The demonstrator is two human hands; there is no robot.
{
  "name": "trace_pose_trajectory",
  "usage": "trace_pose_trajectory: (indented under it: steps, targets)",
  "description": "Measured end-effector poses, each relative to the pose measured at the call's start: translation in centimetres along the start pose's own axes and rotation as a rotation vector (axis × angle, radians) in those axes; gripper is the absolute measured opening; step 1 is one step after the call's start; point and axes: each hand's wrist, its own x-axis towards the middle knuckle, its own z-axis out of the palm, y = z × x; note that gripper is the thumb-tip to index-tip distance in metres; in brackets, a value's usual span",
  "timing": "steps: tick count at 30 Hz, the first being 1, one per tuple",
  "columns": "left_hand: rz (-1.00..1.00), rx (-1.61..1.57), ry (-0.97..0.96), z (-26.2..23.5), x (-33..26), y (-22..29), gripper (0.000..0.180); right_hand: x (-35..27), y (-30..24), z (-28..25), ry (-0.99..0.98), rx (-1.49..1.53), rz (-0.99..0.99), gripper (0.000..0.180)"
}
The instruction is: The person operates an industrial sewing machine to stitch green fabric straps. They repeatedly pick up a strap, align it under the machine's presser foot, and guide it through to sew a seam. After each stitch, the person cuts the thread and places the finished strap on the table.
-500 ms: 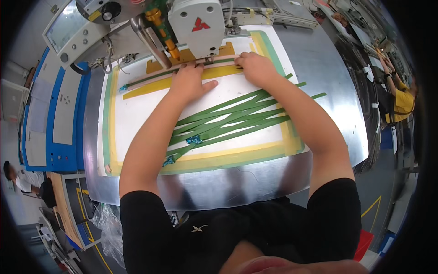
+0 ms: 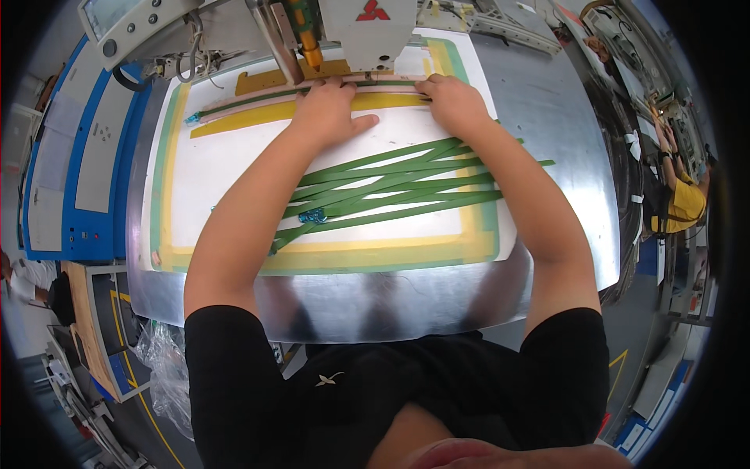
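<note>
A long green strip (image 2: 247, 102) lies over a pale pink band (image 2: 221, 114) beneath the white sewing machine head (image 2: 372, 31). My left hand (image 2: 328, 109) rests on the strip just left of the machine's foot, fingers laid forward and thumb stretched to the right. To the right of the foot, my right hand (image 2: 457, 105) has its bent fingertips pressed together on the strip near its right end. A yellow strip (image 2: 226, 123) runs alongside, nearer to me. Between my forearms several loose green strips (image 2: 391, 181) lie crossed, with blue shiny pieces (image 2: 312, 216) among them.
The white board (image 2: 234, 180) has green and yellow tape around its border and sits on a metal worktop (image 2: 375, 305). A gold rod (image 2: 309, 47) stands near my left fingers. A control panel (image 2: 129, 27) is at the far left; a person in yellow (image 2: 687, 199) works at the right.
The whole view has shifted, so the board and machine head appear higher in it. Both hands stay on the strip in nearly the same places.
</note>
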Motion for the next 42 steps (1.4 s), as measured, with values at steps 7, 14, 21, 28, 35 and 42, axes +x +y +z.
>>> trace_pose_trajectory:
  steps: [7,14,21,28,35,42]
  targets:
    - [-0.016,0.044,0.027,0.0,0.6,1.8,0.079,0.3,0.0,0.5,-0.01,0.067,-0.004,0.037]
    - [-0.016,0.037,0.026,0.4,1.5,3.0,0.08,0.7,0.3,1.6,0.025,0.13,-0.033,0.04]
    - [-0.052,0.038,0.01,1.0,1.9,5.0,0.084,0.0,1.8,2.7,0.235,0.291,0.081,0.024]
    - [-0.06,0.04,0.016,1.2,2.1,5.7,0.082,2.0,8.4,0.0,0.652,0.957,0.464,0.021]
    - [-0.096,0.013,0.041,1.0,1.7,6.0,0.08,11.2,9.0,-15.9,0.623,1.2,0.191,0.03]
    - [-0.049,-0.002,0.016,1.4,2.5,6.0,0.084,21.2,4.2,-21.9,0.216,0.583,0.16,0.025]
